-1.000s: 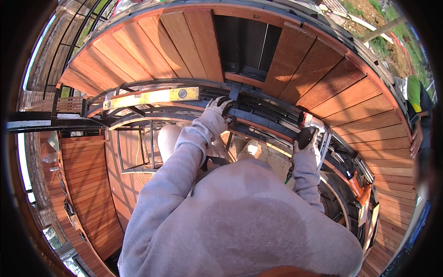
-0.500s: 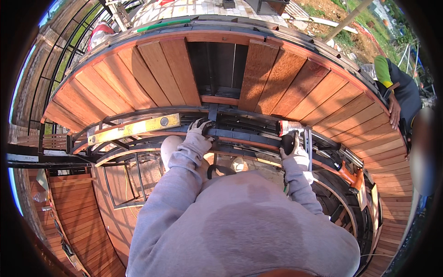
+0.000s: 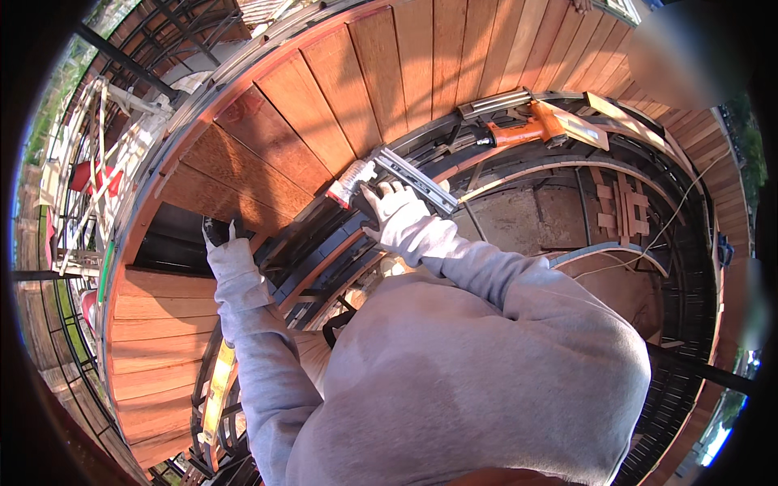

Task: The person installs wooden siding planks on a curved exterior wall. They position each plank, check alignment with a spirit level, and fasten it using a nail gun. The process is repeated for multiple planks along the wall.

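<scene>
Head view, looking down past a grey hooded sweatshirt (image 3: pixel 486 381) onto a curved deck of reddish wooden boards (image 3: pixel 356 97) laid over a black metal frame (image 3: pixel 324 251).

Right hand (image 3: pixel 393 212) – gloved, pale glove, fingers wrapped around the grip of a nail gun (image 3: pixel 389 174); closed on it. The nail gun sits at the inner edge of the boards, silver-and-red nose end pointing left onto the board edge, its long grey magazine running off to the right and down toward the frame. Tool is just above the hand, touching the decking edge as far as can be told.

Left hand (image 3: pixel 220 236) – also gloved, dark fingertips, sleeve pulled up over most of it. It rests at the edge of a board beside a dark open gap (image 3: pixel 174 239) in the decking, well apart from the nail gun. Whether its fingers are gripping the board edge or just pressing on it – cannot tell, too small and partly covered by the sleeve.

Farther right on the frame lies a second tool, an orange power tool (image 3: pixel 519 130) with a grey magazine, untouched, next to a loose short board (image 3: pixel 596 121). A yellow spirit level (image 3: pixel 217 389) lies low on the left, near the left elbow. Concrete ground (image 3: pixel 527 219) shows through the open frame right of the right arm.
</scene>
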Motion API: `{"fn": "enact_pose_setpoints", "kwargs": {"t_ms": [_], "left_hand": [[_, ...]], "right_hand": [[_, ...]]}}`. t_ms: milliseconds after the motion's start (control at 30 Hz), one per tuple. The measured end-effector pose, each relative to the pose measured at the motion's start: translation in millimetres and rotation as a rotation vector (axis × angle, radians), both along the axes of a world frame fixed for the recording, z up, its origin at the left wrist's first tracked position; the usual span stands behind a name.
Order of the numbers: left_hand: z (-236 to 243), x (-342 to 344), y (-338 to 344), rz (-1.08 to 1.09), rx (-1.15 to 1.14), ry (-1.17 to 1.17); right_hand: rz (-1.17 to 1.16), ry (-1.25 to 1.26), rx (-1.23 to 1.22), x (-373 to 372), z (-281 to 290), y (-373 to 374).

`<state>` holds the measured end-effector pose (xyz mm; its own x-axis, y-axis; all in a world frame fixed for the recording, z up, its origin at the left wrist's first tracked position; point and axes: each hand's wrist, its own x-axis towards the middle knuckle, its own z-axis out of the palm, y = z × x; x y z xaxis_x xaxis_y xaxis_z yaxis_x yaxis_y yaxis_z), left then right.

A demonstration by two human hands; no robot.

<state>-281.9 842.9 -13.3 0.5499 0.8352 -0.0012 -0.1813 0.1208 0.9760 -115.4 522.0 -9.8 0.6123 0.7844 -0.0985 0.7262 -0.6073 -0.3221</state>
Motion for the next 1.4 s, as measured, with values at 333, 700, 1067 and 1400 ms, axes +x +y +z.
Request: {"fn": "enact_pose_setpoints", "kwargs": {"t_ms": [333,700,1067,1400], "left_hand": [[30,28,-16,0.054,0.611,0.651],[22,25,-7,0.066,0.564,0.722],[48,25,-28,0.054,0.645,0.71],[-14,15,-14,-0.156,0.95,1.349]], "right_hand": [[-0.008,-0.181,0.047,-7,-44,-26],[-0.003,-0.111,-0.029,-1,-39,-10],[-0.004,0.079,-0.515,-1,-2,8],[0.006,0.074,-0.187,9,-7,-14]]}}
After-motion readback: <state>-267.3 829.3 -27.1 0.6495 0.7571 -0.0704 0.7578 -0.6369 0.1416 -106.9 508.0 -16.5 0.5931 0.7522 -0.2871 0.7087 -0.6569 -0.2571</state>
